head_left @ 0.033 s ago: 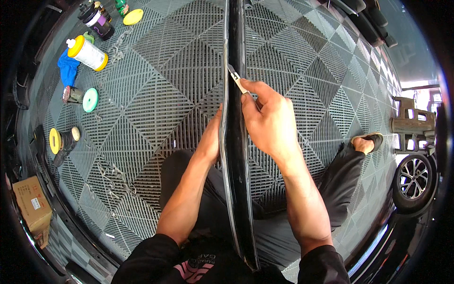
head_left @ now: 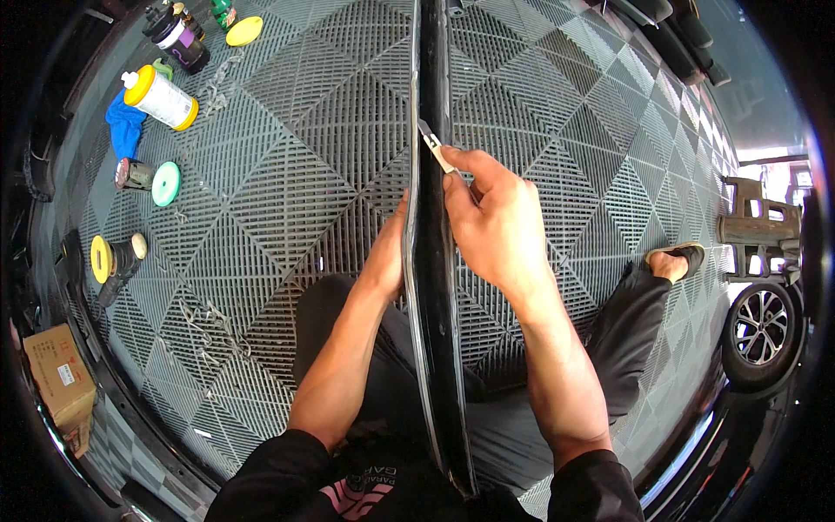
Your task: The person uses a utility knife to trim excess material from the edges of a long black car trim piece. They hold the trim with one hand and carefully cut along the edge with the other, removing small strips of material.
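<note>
**Blade held against a long black panel, both hands engaged**

A long, narrow black panel [head_left: 432, 287] runs down the centre of the frame, from the top edge to the person's lap at the bottom, standing on its edge.

The right hand [head_left: 497, 217], just right of centre, is closed around a small light-coloured blade [head_left: 433, 144]. The blade tip touches the right face of the panel, in the upper middle of the frame.

The left hand [head_left: 389, 252] lies flat against the left face of the panel, just below the level of the blade. Its fingers are hidden behind the panel, so how far it is closed cannot be told.

The person sits on a grey grid-tile floor [head_left: 287, 174], one foot in a sandal [head_left: 678, 257] at centre right.

At upper left lie a white bottle with yellow ends [head_left: 161, 97], a blue cloth [head_left: 124, 126], a dark jar [head_left: 180, 39] and a yellow pad [head_left: 244, 30]. Lower on the left sit a green disc [head_left: 165, 184] and a yellow disc [head_left: 102, 259]. A cardboard box [head_left: 59, 376] is at lower left. A car wheel [head_left: 759, 335] shows at the right edge.
</note>
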The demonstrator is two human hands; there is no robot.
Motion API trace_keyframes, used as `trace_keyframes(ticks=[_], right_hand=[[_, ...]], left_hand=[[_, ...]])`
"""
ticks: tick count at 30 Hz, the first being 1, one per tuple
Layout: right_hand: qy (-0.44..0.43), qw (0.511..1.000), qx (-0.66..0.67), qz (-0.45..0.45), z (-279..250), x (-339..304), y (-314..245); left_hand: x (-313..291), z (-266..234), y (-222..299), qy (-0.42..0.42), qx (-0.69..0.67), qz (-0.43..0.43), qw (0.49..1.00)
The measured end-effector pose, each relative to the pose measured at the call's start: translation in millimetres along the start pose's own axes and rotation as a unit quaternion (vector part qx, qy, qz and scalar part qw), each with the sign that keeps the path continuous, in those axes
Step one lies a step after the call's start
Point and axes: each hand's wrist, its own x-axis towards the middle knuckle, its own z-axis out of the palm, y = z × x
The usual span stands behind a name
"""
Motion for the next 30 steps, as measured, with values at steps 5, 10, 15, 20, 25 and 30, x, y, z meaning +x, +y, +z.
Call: trace_keyframes(ticks=[5, 10, 15, 20, 25, 30], right_hand=[[-0.002, 1.000, 0.018, 0.007, 0.1, -7.4, -0.5], [-0.025, 0.999, 0.001, 0.026, -1.5, -18.0, -3.2], [-0.018, 1.000, 0.007, 0.004, -1.0, -31.2, -1.3], [-0.021, 1.000, 0.013, 0.008, -1.0, -44.3, -1.4], [-0.049, 0.998, 0.000, 0.041, -3.9, -55.0, -8.4], [-0.034, 0.999, 0.006, 0.027, -1.6, -67.5, -4.6]], left_hand=[[9.8, -6.4, -5.0, -0.014, 0.003, 0.018, 1.000], [8.0, 1.2, -1.2, 0.006, -0.003, 0.012, 1.000], [17.6, -18.1, -14.3, -0.052, -0.039, 0.002, 0.998], [16.6, -19.8, -11.3, -0.069, -0.040, -0.016, 0.997], [10.6, -11.0, -4.2, -0.044, -0.026, -0.011, 0.999], [2.0, -2.1, 3.9, -0.029, -0.001, 0.009, 1.000]])
